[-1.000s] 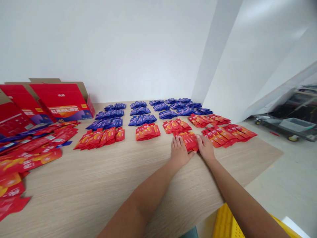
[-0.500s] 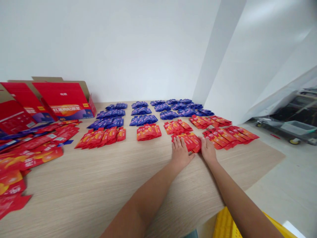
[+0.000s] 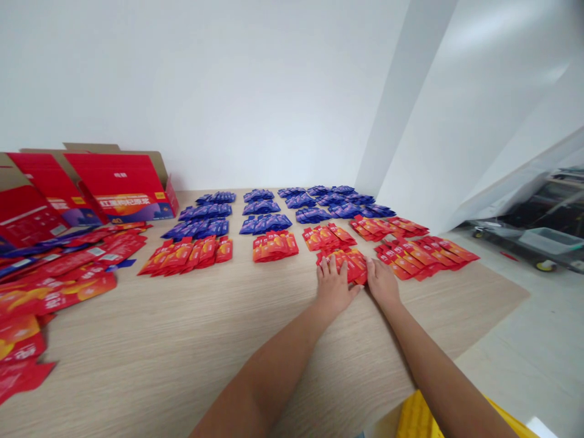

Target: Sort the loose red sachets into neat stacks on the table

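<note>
Between my two hands lies a small pile of red and orange sachets (image 3: 354, 263) on the wooden table. My left hand (image 3: 334, 285) rests on the left front of this pile, its fingers spread over the packets and its thumb out to the right. Against the pile's right edge, my right hand (image 3: 382, 282) is closed, with its fingers curled at the packets and partly hidden. Just right of it lies a wider group of red sachets (image 3: 426, 254). Behind the hands sits another red bunch (image 3: 327, 236).
Rows of blue sachet bunches (image 3: 265, 223) line the table's back. Further red bunches (image 3: 275, 244) lie left of my hands. Loose red packets (image 3: 77, 291) are heaped at the left, before open red cartons (image 3: 123, 182). A yellow crate (image 3: 417, 417) stands below the front edge; a cart (image 3: 515, 243) is at right.
My right hand has shifted slightly left against the pile, and the pile looks narrower between the hands. My left hand stays nearly in place. The view has tilted very slightly.
</note>
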A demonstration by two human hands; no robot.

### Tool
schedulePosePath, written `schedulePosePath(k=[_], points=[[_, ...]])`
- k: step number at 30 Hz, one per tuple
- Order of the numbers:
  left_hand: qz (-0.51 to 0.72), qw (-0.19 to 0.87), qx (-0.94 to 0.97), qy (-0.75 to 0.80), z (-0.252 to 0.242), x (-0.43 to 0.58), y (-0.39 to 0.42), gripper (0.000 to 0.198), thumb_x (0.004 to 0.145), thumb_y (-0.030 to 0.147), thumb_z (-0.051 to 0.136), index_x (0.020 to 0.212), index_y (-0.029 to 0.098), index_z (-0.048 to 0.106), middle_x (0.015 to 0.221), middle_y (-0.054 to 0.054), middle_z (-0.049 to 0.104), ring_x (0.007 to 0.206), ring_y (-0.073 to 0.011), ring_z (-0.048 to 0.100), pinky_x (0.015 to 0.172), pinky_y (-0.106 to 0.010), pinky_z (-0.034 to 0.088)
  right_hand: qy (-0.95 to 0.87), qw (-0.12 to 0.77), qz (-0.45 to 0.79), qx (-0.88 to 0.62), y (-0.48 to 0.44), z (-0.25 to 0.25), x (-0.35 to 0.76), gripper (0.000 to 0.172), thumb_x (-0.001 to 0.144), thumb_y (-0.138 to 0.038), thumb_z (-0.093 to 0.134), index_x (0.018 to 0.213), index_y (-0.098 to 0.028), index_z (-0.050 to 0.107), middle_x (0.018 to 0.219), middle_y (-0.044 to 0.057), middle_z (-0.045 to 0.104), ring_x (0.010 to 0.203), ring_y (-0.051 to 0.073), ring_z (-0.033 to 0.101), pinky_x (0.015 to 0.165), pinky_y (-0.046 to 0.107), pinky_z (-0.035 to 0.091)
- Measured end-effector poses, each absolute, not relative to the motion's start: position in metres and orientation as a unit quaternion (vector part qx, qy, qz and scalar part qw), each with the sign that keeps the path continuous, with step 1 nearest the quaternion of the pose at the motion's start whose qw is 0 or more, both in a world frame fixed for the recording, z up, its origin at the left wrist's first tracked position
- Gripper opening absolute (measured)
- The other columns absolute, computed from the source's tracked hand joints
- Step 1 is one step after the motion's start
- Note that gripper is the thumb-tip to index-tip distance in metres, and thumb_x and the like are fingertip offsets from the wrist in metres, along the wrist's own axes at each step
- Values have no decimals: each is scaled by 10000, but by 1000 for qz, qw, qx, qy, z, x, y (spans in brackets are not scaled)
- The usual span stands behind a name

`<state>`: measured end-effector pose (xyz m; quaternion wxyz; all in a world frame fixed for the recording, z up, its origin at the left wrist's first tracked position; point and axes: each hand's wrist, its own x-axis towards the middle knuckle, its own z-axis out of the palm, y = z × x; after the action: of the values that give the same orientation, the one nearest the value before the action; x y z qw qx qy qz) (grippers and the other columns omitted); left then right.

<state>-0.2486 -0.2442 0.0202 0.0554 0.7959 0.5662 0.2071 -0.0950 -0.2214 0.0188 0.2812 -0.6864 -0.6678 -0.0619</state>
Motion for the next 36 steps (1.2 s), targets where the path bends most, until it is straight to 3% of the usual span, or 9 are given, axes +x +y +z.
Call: schedulePosePath(k=[6,19,29,36], points=[[213,53,796,564,18,-249,-244,759,799,655,478,1402,207,365,1521,-156,265,1386,-380,234,1102,-550,242,-678,255,-81,-685,-219,16,-94,571,966,-326,124,1147,-99,616,1094,164,667,1061,257,573,958,392,392],[231,53,791,564,16,-248,-243,772,801,649,471,1415,200,343,1518,-155,283,1408,-352,201,1107,-561,218,-603,393,-24,-694,-222,20,-94,778,935,-512,39,1078,-61,656,1070,214,670,1053,285,587,969,434,395],[201,74,814,540,21,-251,-244,727,799,613,510,1404,236,366,1520,-128,286,1402,-370,203,1108,-555,220,-565,405,73,-715,-225,25,-96,707,931,-498,115,1081,-92,675,1156,201,652,1148,280,559,987,406,388],[201,65,828,520,22,-250,-245,707,808,608,504,1399,239,381,1500,-127,317,1377,-378,244,1088,-553,253,-543,431,55,-719,-221,20,-91,725,934,-508,105,964,-98,702,1068,208,683,1054,285,602,937,414,418]])
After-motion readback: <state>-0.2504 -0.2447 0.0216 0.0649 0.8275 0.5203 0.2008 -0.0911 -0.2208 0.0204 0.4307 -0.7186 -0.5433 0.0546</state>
